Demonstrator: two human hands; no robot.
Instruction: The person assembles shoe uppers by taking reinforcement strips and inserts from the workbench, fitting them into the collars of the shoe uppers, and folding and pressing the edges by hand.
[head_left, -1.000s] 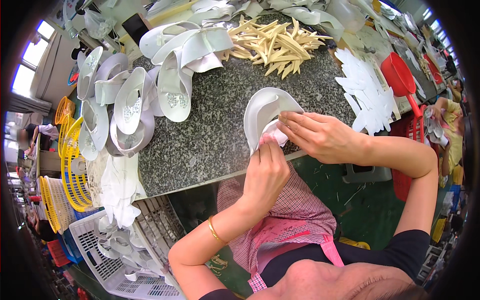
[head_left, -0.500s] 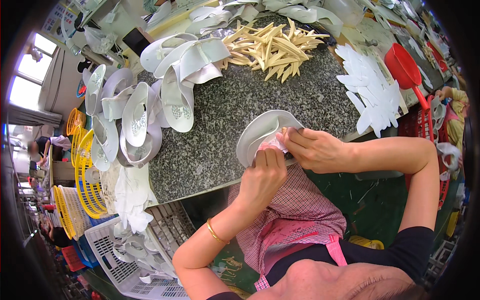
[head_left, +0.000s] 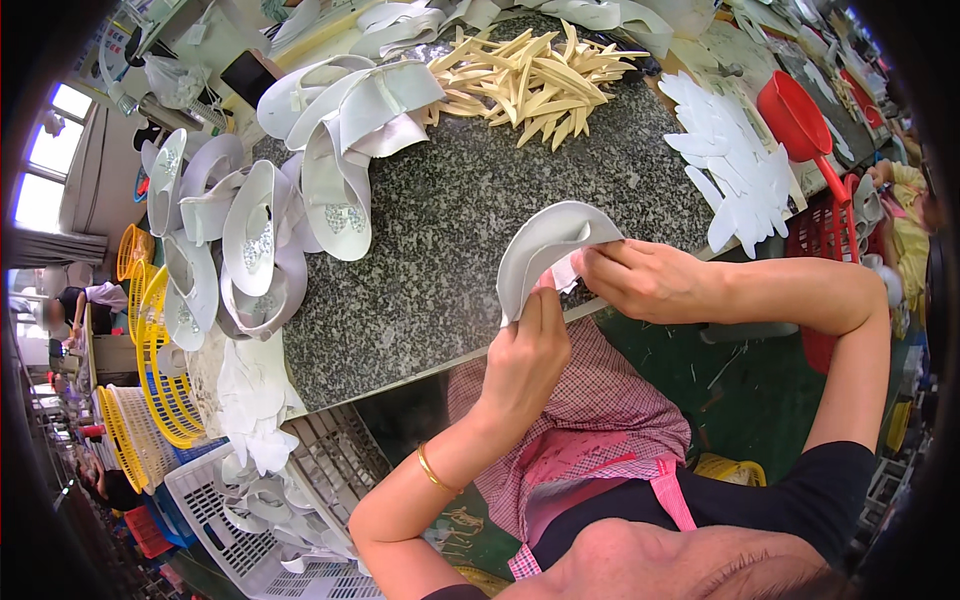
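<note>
Over the front edge of the speckled stone slab (head_left: 430, 300), a pale grey shoe upper (head_left: 545, 240) is held between my two hands. My left hand (head_left: 530, 345) pinches its near left edge. The fingers of my right hand (head_left: 640, 280) are closed on its right side. A bit of whitish lining (head_left: 566, 272) shows between the hands; my fingers hide part of it. Left of the slab's middle lie several similar grey uppers (head_left: 250, 235), some with glittery patches. A heap of cream-coloured curved strips (head_left: 540, 75) lies at the far side.
White flat cut pieces (head_left: 730, 160) lie at the right, beside a red scoop (head_left: 795, 115). More white pieces (head_left: 250, 390) hang over the left corner. Below stands a white crate (head_left: 240, 530) with grey pieces. Yellow baskets (head_left: 165, 370) stand left; a person (head_left: 905, 215) is at far right.
The shoe upper has tilted and turned slightly in my hands, its rounded end shifting right and away from me. Both hands keep their grip on it. The whole view has shifted a little.
</note>
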